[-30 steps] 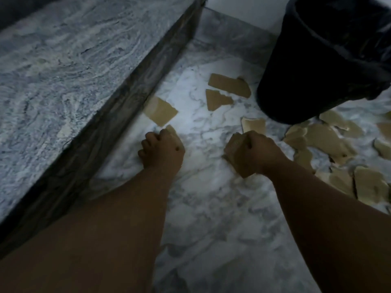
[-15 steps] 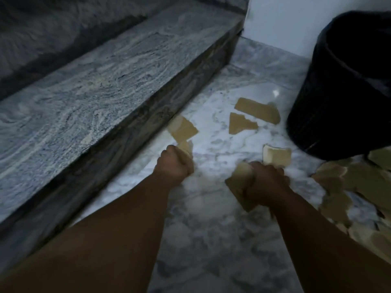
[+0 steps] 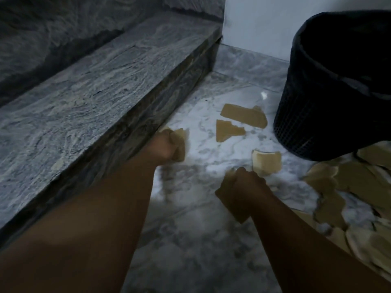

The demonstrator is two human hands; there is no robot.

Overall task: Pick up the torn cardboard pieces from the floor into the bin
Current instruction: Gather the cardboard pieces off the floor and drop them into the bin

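I see the marble floor (image 3: 190,240) filling most of the frame. A grey stone step (image 3: 95,98) runs across the upper left, and the black bin (image 3: 330,115) stands at upper right. A heap of torn cardboard pieces (image 3: 349,180) lies at right, below the bin. Three loose pieces (image 3: 243,116) lie at centre. My left hand (image 3: 164,148) is curled round one scrap (image 3: 179,142) beside the step. My right hand (image 3: 241,187), at lower centre, grips another scrap (image 3: 239,216).

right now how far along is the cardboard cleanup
Done: can't tell, the bin is dark inside. In hand: the left hand grips pieces by the step, the right hand grips another wad. Left: three loose pieces before the bin and a big scatter on the floor at right.
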